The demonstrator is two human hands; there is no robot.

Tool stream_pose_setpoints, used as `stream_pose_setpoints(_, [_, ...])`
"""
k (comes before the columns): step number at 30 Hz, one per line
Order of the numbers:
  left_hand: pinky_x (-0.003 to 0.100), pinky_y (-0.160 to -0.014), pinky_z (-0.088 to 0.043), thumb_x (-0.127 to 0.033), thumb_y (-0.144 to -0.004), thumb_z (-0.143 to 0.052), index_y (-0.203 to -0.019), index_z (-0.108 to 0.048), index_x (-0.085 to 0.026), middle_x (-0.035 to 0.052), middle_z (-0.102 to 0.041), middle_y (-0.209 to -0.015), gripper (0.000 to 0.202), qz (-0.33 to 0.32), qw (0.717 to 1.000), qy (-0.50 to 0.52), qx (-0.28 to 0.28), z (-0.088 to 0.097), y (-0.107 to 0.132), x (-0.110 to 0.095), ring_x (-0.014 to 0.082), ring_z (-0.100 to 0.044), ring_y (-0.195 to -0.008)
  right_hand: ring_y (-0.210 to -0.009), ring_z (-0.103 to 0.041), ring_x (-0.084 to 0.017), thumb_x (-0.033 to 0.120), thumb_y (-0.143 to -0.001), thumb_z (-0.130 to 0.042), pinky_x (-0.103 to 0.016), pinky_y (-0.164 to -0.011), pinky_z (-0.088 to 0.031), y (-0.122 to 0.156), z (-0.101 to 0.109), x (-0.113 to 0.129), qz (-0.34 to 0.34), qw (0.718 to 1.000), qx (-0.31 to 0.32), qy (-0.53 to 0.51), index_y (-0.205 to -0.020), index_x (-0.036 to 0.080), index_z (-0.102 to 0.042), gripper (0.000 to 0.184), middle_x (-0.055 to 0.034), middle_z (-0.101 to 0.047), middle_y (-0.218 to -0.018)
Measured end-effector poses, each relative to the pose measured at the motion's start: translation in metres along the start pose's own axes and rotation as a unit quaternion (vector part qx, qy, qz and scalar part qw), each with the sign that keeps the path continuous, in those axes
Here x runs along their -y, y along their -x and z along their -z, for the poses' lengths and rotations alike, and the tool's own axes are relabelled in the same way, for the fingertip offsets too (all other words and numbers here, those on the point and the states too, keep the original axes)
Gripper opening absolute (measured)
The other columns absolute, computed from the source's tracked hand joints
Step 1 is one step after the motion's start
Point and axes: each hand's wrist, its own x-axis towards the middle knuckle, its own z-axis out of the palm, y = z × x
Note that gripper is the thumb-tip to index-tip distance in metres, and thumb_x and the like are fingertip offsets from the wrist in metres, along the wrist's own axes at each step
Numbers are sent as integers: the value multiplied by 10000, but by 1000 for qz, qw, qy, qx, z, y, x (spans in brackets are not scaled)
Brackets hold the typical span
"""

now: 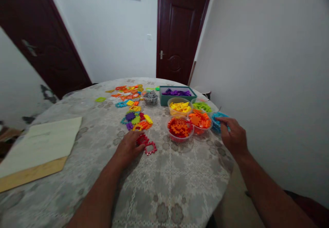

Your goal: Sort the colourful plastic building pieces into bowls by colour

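Note:
My left hand rests on the table with its fingers closed on red toothed frame pieces. Two such pieces show, side by side, and the fingers partly cover the farther one. On the right, my right hand is at a clear bowl of blue pieces. Its fingers point into the bowl's near right side and are bent together; what they hold, if anything, cannot be made out. Just beyond my left hand lies a pile of mixed coloured toothed pieces.
Beside the blue bowl stand bowls of orange pieces, red pieces, yellow pieces and green pieces. Farther back are a grey-piece bowl and a green box with purple pieces. White paper lies left.

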Motion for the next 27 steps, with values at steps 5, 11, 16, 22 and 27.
stream_pose_setpoints(5, [410, -1114, -455, -176, -770, -708, -1374, -682, -223, 126, -653, -1262, 606, -5, 996, 78, -35, -1, 6, -8, 269, -609, -1185, -1155, -718, -264, 278, -1016, -512, -455, -1042, -568, 52, -16, 102, 111, 944, 254, -176, -1223, 283, -723, 296, -82, -765, -1231])
stream_pose_setpoints(11, [442, -1189, -395, -86, -690, -701, -1345, -718, -258, 117, -693, -1306, 678, 3, 988, 141, -68, -3, 8, -10, 298, -594, -1291, -1410, -557, -328, 261, -1015, -542, -487, -1137, -500, 70, -75, 189, 169, 880, 430, -114, -1498, 179, -541, 490, -181, -515, -1587])
stream_pose_setpoints(16, [434, -1130, -450, -110, -740, -673, -1341, -726, -234, 120, -740, -1306, 617, 60, 982, 163, -81, 0, 7, -10, 302, -662, -1232, -1142, -678, -299, 333, -1048, -528, -404, -926, -554, 59, -116, 216, 127, 880, 453, -61, -1410, 173, -576, 399, -178, -620, -1362])
stream_pose_setpoints(22, [460, -1122, -455, -153, -767, -692, -1241, -770, -216, 135, -762, -1279, 485, 85, 971, 182, -131, 5, 2, -7, 326, -664, -1243, -1017, -637, -211, 212, -981, -611, -319, -893, -482, 65, -129, 206, 89, 884, 446, -108, -1093, 214, -679, 131, -70, -628, -1095])
stream_pose_setpoints(27, [464, -1095, -486, -229, -798, -692, -1173, -786, -229, 116, -791, -1179, 386, 80, 971, 189, -120, 7, 1, -11, 324, -698, -1160, -1003, -629, -196, 192, -997, -587, -296, -859, -474, 71, -124, 205, 106, 894, 422, -102, -1066, 213, -650, 96, -66, -620, -1141])
